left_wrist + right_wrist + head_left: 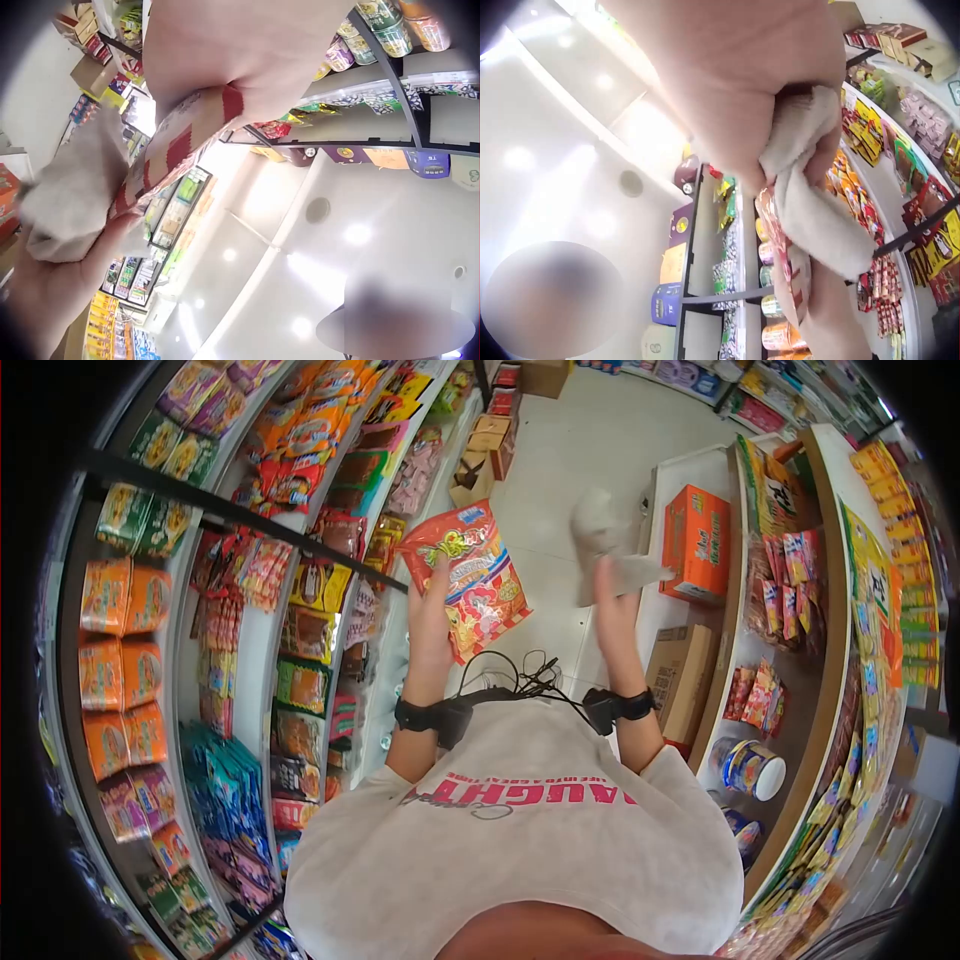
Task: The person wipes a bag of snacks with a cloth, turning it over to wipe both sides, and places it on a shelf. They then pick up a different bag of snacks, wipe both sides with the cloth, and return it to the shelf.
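In the head view my left hand (430, 618) grips a red, shiny snack bag (482, 582) by its left edge, thumb over the printed front. The bag's colourful front faces up towards the head camera. My right hand (614, 612) holds a crumpled grey-white cloth (603, 540), blurred in the head view, out to the right of the bag. In the right wrist view the cloth (821, 221) is bunched in the fingers and hangs down from them. The bag (180, 146) appears nearly edge-on in the left wrist view, with the cloth (75, 191) beyond it.
Shelves of packaged snacks line the left, with orange packs (120, 675) and a dark rail (250, 515) across them. Right-hand shelves hold an orange carton (697, 545), a brown cardboard box (675, 670) and a blue-and-white tub (752, 768). A tiled floor (560, 450) runs between.
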A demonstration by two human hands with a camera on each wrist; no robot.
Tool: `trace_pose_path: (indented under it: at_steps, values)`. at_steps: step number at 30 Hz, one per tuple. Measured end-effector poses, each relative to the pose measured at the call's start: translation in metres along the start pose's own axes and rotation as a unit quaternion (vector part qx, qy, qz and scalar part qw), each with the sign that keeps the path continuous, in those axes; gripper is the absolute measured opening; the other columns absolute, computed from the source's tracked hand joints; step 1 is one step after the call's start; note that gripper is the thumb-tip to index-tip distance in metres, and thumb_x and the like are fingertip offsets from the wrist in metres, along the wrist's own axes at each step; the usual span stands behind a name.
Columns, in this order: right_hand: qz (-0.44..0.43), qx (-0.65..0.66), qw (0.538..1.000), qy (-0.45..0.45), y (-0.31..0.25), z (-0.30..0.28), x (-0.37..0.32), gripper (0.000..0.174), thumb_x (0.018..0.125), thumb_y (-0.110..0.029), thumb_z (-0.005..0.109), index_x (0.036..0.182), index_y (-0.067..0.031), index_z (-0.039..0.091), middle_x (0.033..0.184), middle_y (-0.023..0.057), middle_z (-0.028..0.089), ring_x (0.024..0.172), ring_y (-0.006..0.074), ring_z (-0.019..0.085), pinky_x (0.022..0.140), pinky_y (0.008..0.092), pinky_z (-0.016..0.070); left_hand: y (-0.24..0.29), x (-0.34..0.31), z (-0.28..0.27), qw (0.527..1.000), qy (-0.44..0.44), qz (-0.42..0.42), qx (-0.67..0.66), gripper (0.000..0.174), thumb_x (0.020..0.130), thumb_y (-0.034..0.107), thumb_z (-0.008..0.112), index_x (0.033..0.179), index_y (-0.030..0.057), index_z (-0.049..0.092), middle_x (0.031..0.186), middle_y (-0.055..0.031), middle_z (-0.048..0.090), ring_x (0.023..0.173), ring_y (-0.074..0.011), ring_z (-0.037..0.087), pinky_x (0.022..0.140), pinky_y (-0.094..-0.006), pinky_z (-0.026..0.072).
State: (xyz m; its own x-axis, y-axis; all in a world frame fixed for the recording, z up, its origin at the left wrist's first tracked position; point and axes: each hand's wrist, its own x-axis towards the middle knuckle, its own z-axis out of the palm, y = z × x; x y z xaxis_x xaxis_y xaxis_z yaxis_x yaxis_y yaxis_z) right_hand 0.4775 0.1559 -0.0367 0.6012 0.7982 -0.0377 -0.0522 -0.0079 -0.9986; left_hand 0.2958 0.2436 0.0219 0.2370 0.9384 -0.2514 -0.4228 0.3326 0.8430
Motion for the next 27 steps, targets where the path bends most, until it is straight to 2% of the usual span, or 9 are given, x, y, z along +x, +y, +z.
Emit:
trace_pose_path:
  at_steps: [2,4,11,14,17,19,20,23,27]
  values:
    - [-0.174,-0.019,0.975,-0.136,0.001,0.026,-0.014,0.050,0.091,-0.037,0.066,0.128,-0.0048,0.058,0.142,0.0162,0.051,0.133,0.0237,0.047,0.112,0.0414,0.0343,-0.012,0.014,-0.007,0.991,-0.096,-0.066,-0.064,0.055,0.104,0.046,0.044,0.136,0.0025,0.048,0.126,-0.0101,0.060,0.109,-0.0190,0.064,0.091,-0.0343,0.0535]
    - [-0.355,-0.318,0.849,-0.229,-0.058,0.054,-0.029,0.066,0.090,-0.033,0.066,0.146,-0.0079,0.043,0.157,0.0165,0.031,0.149,0.0324,0.022,0.121,0.0502,0.0125,-0.018,0.007,0.004,0.989,-0.094,-0.056,-0.097,0.057,0.104,0.050,0.041,0.134,0.0027,0.050,0.125,-0.0104,0.061,0.108,-0.0190,0.065,0.091,-0.0345,0.0533]
    - [-0.131,-0.090,0.983,-0.093,-0.024,0.065,0.011,0.049,0.089,-0.022,0.063,0.133,-0.0025,0.052,0.140,0.0179,0.049,0.140,0.0377,0.034,0.118,0.0555,0.0184,-0.018,0.013,-0.005,0.973,-0.221,-0.058,0.035,0.060,0.104,0.055,0.032,0.125,0.0032,0.055,0.104,-0.0062,0.067,0.084,-0.0108,0.068,0.073,-0.0253,0.0555]
    - [-0.357,-0.316,0.878,-0.049,-0.058,0.081,-0.007,0.044,0.091,-0.020,0.060,0.130,-0.0010,0.054,0.127,0.0186,0.056,0.131,0.0385,0.043,0.116,0.0536,0.0230,-0.002,0.012,-0.007,0.956,-0.261,-0.125,0.054,0.073,0.102,0.063,0.025,0.130,0.0015,0.052,0.110,-0.0084,0.065,0.094,-0.0116,0.066,0.081,-0.0263,0.0533]
    - [-0.371,-0.222,0.887,-0.163,-0.064,0.094,-0.018,0.038,0.091,-0.018,0.060,0.124,-0.0005,0.057,0.123,0.0188,0.058,0.126,0.0384,0.049,0.115,0.0528,0.0264,0.013,-0.001,-0.004,0.965,-0.250,-0.057,0.052,0.070,0.103,0.060,0.020,0.131,0.0038,0.051,0.129,-0.0119,0.057,0.122,-0.0170,0.056,0.103,-0.0323,0.0452]
    - [-0.376,-0.305,0.867,-0.119,-0.069,0.089,-0.012,0.036,0.094,-0.024,0.058,0.121,-0.0001,0.059,0.120,0.0192,0.060,0.120,0.0391,0.053,0.112,0.0489,0.0325,0.009,0.006,-0.009,0.961,-0.262,-0.023,0.089,0.067,0.103,0.059,0.033,0.123,-0.0002,0.057,0.111,-0.0069,0.065,0.104,-0.0133,0.062,0.091,-0.0300,0.0496]
    - [-0.374,-0.345,0.855,-0.096,-0.071,0.082,-0.009,0.035,0.096,-0.026,0.056,0.119,0.0001,0.060,0.119,0.0193,0.061,0.117,0.0395,0.055,0.110,0.0469,0.0356,0.002,0.011,-0.018,0.944,-0.278,0.024,0.176,0.062,0.103,0.055,0.037,0.121,-0.0007,0.057,0.110,-0.0065,0.065,0.103,-0.0127,0.062,0.091,-0.0291,0.0496]
    - [0.009,-0.244,0.965,-0.095,-0.077,0.057,0.015,0.044,0.099,-0.039,0.053,0.115,0.0010,0.062,0.116,0.0161,0.064,0.114,0.0323,0.059,0.102,0.0399,0.0422,0.021,0.006,-0.019,0.933,-0.283,0.002,0.223,0.049,0.101,0.042,0.054,0.120,-0.0034,0.058,0.107,-0.0054,0.066,0.095,-0.0104,0.062,0.085,-0.0259,0.0495]
    - [0.017,-0.028,0.996,-0.084,-0.057,0.042,0.017,0.055,0.100,-0.050,0.050,0.114,0.0017,0.063,0.111,0.0090,0.066,0.103,0.0198,0.062,0.091,0.0339,0.0471,0.034,0.008,-0.014,0.980,-0.190,-0.003,0.059,0.053,0.101,0.042,0.056,0.123,-0.0054,0.058,0.110,-0.0076,0.066,0.097,-0.0108,0.061,0.087,-0.0254,0.0480]
